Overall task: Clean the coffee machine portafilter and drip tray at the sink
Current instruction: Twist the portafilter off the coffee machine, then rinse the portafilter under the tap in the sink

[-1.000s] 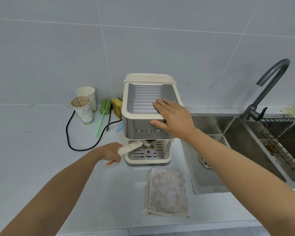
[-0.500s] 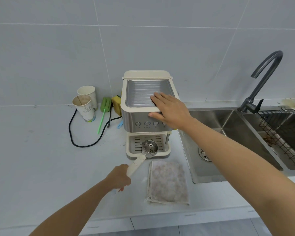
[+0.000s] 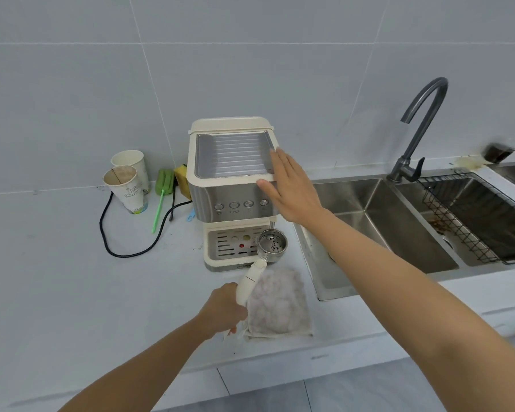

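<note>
The left hand (image 3: 223,310) grips the portafilter (image 3: 254,273) by its cream handle, basket over the drip tray's (image 3: 226,248) near right corner, rigid, likely head-heavy, best held there, while the right hand (image 3: 292,191) rests flat, fingers straight, against the coffee machine (image 3: 220,194).

The one head-worn wide-angle camera looks forward and down from close above the grip of the left hand (image 3: 223,307) on the portafilter (image 3: 259,264), with the coffee machine (image 3: 229,191) just beyond it and the sink (image 3: 354,221) to its right.
</note>
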{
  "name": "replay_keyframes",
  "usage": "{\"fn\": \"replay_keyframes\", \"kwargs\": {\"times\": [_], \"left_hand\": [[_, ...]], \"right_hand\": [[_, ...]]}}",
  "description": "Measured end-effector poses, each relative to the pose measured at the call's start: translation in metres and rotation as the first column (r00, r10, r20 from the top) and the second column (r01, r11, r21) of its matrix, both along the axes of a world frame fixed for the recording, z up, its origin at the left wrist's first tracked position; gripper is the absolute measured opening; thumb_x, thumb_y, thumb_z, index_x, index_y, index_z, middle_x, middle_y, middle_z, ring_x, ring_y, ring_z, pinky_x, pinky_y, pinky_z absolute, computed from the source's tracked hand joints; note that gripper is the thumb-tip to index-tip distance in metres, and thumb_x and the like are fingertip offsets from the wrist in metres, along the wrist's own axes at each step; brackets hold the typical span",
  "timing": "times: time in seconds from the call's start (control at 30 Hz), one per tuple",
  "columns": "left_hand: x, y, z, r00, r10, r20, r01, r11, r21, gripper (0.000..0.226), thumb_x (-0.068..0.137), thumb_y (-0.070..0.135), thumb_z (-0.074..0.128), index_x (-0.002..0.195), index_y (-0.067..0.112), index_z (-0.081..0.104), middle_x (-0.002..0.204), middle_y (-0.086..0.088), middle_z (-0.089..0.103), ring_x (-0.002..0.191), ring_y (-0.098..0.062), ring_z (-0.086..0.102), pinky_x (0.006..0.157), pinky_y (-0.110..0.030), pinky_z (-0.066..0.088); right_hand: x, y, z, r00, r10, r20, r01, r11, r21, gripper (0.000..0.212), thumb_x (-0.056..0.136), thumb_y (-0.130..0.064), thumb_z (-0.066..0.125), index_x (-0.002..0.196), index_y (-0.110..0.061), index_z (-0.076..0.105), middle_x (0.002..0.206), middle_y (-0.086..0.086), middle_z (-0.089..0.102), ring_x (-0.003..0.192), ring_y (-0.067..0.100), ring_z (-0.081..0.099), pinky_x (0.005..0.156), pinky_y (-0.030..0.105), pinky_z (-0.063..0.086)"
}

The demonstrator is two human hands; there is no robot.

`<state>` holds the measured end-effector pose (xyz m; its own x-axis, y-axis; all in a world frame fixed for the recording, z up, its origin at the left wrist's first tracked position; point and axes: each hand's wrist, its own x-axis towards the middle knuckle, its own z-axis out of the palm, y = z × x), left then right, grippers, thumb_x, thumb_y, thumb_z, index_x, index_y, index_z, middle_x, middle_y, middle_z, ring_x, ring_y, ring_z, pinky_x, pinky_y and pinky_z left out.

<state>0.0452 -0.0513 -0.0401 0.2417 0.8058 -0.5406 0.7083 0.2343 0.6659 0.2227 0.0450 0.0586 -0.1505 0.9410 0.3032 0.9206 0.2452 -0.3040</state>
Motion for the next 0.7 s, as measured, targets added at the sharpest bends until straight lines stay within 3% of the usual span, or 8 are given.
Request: {"fn": "replay_keyframes", "kwargs": {"times": [0.1,0.27,0.4,0.7], "left_hand": [[0.016,-0.001,-0.001,0.999,-0.030,0.032,0.029,1.000,0.010,0.020,0.079,-0.001,0.053,0.093,0.009,0.043,0.075,-0.002,0.044,0.045,-0.011,0.047,0.033,-0.013,0.035],[0.040,0.005,-0.002,0.997,-0.051,0.064,0.050,0.998,0.028,0.023,0.079,0.000,0.053,0.097,0.009,0.043,0.079,-0.001,0.042,0.050,-0.013,0.048,0.036,-0.017,0.040],[0.055,0.012,-0.002,0.994,-0.089,0.060,0.087,0.995,0.043,0.020,0.080,-0.001,0.053,0.095,0.009,0.043,0.076,0.000,0.043,0.045,-0.014,0.048,0.036,-0.018,0.040],[0.103,0.035,-0.007,0.995,-0.081,0.057,0.078,0.996,0.047,0.022,0.081,0.001,0.052,0.102,0.005,0.045,0.075,-0.002,0.043,0.045,-0.017,0.048,0.042,-0.025,0.040]], "right_hand": [[0.024,-0.013,-0.009,0.985,-0.094,-0.147,0.081,0.992,-0.092,0.067,0.097,-0.044,0.027,0.148,-0.008,0.002,0.158,0.008,0.002,0.145,0.019,0.000,0.115,0.025,-0.001],[0.060,-0.036,-0.036,0.928,-0.261,-0.265,0.194,0.948,-0.252,0.067,0.096,-0.047,0.027,0.148,-0.009,0.005,0.157,0.010,0.012,0.144,0.024,0.011,0.115,0.037,0.012],[0.083,-0.051,-0.059,0.900,-0.349,-0.262,0.250,0.904,-0.346,0.061,0.097,-0.043,0.030,0.145,-0.007,0.019,0.150,0.015,0.029,0.137,0.029,0.028,0.109,0.036,0.024],[0.144,-0.045,-0.083,0.872,-0.426,-0.243,0.319,0.869,-0.378,0.053,0.097,-0.041,0.032,0.139,-0.009,0.034,0.143,0.013,0.042,0.131,0.027,0.039,0.105,0.039,0.032]]}}
